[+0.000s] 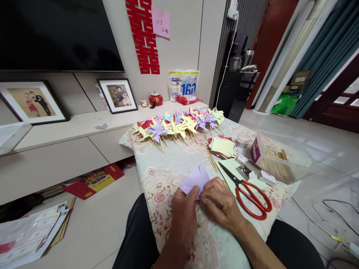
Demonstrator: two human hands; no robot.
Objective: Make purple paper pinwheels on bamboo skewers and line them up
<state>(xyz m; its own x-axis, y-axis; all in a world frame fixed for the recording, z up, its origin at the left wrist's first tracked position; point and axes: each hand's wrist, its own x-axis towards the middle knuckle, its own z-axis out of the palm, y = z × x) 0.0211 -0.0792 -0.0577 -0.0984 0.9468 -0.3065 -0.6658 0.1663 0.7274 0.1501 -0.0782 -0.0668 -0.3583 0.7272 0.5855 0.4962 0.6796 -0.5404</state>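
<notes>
A square of purple paper (195, 178) is held low over the near part of the table, with faint lines running in from its corners. My left hand (185, 203) grips its lower left side, thumb lying on top. At the lower right edge, the curled fingers of my right hand (221, 201) pinch the same sheet. Just right of that hand lie scissors (249, 192) with red handles, blades pointing away to the left. Wooden sticks (212, 160) and a stack of coloured paper squares (223, 146) lie beyond my hands.
Finished paper pinwheels (176, 126) on sticks cover the table's far end. Small boxes, one with metal pins (245, 171), sit beside the scissors. A clear plastic bin (283, 160) holding sticks stands on the right. Behind is a low cabinet (81, 129) with framed photos.
</notes>
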